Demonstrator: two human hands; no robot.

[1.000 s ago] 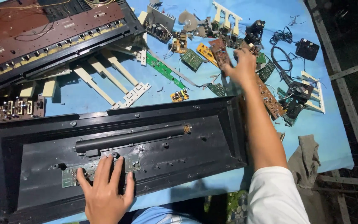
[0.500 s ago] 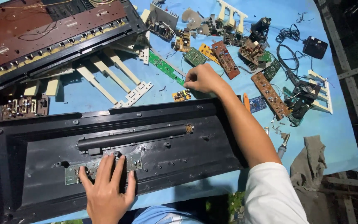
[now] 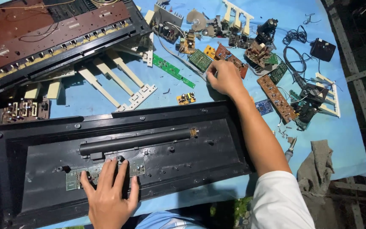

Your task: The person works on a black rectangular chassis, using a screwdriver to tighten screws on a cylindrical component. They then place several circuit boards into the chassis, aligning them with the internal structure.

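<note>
Right hand withdrawn from far boards, fingers curled, grip indeterminate.
Left hand unmoved, fingers splayed flat on small green circuit board inside black plastic casing.

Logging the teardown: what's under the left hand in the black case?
The left hand lies flat on a small green circuit board inside the black case. The board's ends show on both sides; its middle is covered by the fingers.

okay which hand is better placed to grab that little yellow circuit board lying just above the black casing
Right. The right hand rests on the blue cloth close beside the small yellow board, while the left hand is pressed flat on the green board inside the black casing.
</note>
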